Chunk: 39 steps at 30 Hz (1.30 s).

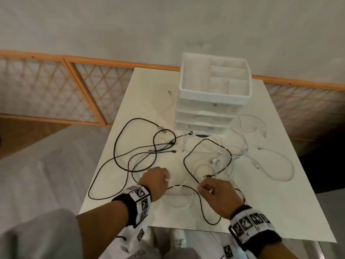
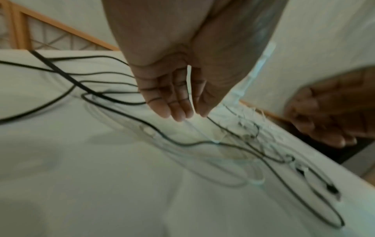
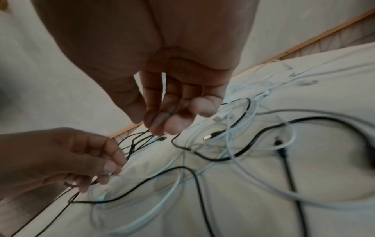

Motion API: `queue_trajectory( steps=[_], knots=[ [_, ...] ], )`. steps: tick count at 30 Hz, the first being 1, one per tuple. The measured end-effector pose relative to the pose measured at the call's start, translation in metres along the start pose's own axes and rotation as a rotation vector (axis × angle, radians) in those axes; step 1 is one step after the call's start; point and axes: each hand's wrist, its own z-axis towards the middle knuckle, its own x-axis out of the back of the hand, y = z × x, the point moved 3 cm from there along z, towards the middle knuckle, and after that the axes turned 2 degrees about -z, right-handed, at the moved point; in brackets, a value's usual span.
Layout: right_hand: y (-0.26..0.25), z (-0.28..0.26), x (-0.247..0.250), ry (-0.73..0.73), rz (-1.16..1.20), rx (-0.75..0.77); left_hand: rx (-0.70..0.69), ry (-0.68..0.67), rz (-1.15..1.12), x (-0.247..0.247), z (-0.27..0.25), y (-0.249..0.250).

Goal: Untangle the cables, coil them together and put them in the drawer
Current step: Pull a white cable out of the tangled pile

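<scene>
Cables: black cables (image 1: 134,144) and white cables (image 1: 240,152) lie spread in crossing loops over the middle and near half of the worktop (image 1: 291,212); black loops run toward the left edge, white loops toward the right edge.
White strand in hand: a thin white cable (image 1: 180,184) spans between the two hands just inside the near edge, with a black loop crossing under it.
Drawer: a white drawer unit (image 1: 205,116) stands at the far edge, an open divided tray on top; its drawer fronts appear shut, though this is hard to read.
Progress (judged): early untangling; nothing is coiled.
Risk, snag: pulling the white strand while black loops lie across it would likely tighten a crossing into a knot or drag the whole mass along.
Risk, fall: loops already near the left and near edges could slide off the worktop if dragged.
Risk, plugs: loose connector ends (image 3: 209,137) may catch inside neighbouring loops.
Left hand (image 1: 155,182): fingers (image 3: 109,166) curled, thumb pinching the white strand; in its own wrist view, blurred, the fingers (image 2: 172,104) look straighter, with a pale line between them.
Right hand (image 1: 217,193): fingers (image 3: 162,121) bunched to the thumb, pinching what seems the same white strand; the contact itself is small.
Surround: an orange-framed lattice panel (image 1: 46,88) behind the worktop.
</scene>
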Motion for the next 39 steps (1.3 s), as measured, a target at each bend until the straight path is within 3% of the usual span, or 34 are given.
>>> queue_trajectory(
  steps=[5, 8, 12, 14, 16, 19, 23, 26, 28, 32, 34, 37, 39],
  knots=[
    [-0.01, 0.022, -0.037, -0.064, -0.019, -0.023, 0.07, -0.101, 0.238, -0.019, 0.0, 0.006],
    [-0.014, 0.028, -0.044, -0.074, -0.078, -0.038, 0.046, -0.068, 0.307, -0.017, -0.002, 0.009],
    [-0.021, 0.035, -0.036, -0.056, -0.11, 0.019, -0.178, 0.086, 0.034, 0.01, -0.003, 0.032],
    [-0.027, 0.039, -0.02, -0.001, -0.161, 0.036, -0.347, 0.185, -0.072, 0.037, -0.005, 0.05],
    [-0.035, 0.043, 0.005, 0.079, -0.125, 0.053, -0.43, 0.312, -0.105, 0.064, -0.007, 0.059],
    [-0.061, 0.045, 0.067, 0.271, 0.073, 0.109, -0.338, 0.405, -0.109, 0.089, -0.002, 0.047],
    [-0.085, 0.033, 0.153, 0.558, 0.428, 0.175, -0.083, 0.253, -0.11, 0.089, 0.01, 0.015],
    [-0.086, 0.024, 0.183, 0.69, 0.612, 0.241, 0.085, 0.174, -0.169, 0.092, 0.014, -0.004],
    [-0.084, 0.021, 0.186, 0.695, 0.648, 0.229, 0.067, 0.208, -0.272, 0.108, 0.016, 0.005],
    [-0.1, 0.011, 0.179, 0.638, 0.64, 0.271, -0.057, 0.414, -0.517, 0.156, 0.02, 0.04],
    [-0.124, -0.001, 0.189, 0.689, 0.668, 0.427, -0.088, 0.417, -0.449, 0.163, 0.021, 0.051],
    [-0.151, -0.016, 0.214, 0.793, 0.687, 0.66, -0.028, 0.402, -0.233, 0.154, 0.022, 0.049],
    [-0.145, -0.01, 0.218, 0.827, 0.565, 0.649, 0.032, 0.412, -0.264, 0.15, 0.025, 0.038]
  ],
)
